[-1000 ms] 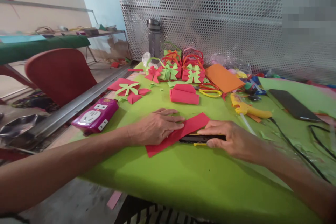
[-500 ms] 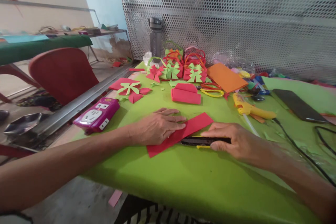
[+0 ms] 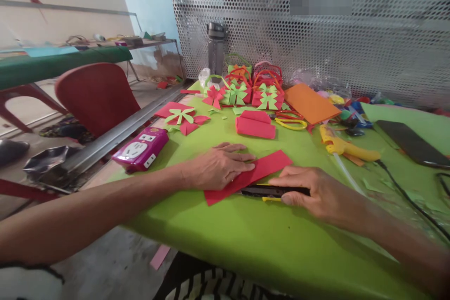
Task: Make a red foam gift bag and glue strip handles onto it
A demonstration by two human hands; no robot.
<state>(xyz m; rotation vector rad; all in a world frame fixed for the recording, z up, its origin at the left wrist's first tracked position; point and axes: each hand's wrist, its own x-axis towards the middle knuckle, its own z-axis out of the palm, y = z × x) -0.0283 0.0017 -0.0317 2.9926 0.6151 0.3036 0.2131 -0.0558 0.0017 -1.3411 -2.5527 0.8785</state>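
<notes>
1. The left hand [image 3: 220,167] is lying flat, palm down, on a red sheet [image 3: 251,176], with the fingers stretched out side by side and pointing to the person's right; it is gripping nothing, only pressing the sheet onto the green table [image 3: 246,239].
2. The left forearm is reaching in from the lower left, almost level with the table edge.
3. The right hand [image 3: 316,192] is closing around a black and yellow knife [image 3: 270,191], with the forefinger running along its top and the thumb tucked underneath; the fingers are clamped on the handle.
4. The knife is lying low along the near edge of the red sheet, its tip pointing toward the left hand; whether the blade is touching the sheet cannot be told.
5. The right forearm is coming in from the lower right at a slant.
6. The red sheet is sitting near the front middle of the table, tilted, with its far right corner bare.
7. A purple socket block [image 3: 140,149] is resting at the table's left edge, and a yellow glue gun [image 3: 346,149] is lying beyond the right hand, well apart from it.
8. Folded red pieces [image 3: 255,125] and small bowed baskets [image 3: 251,89] are sitting farther back.
</notes>
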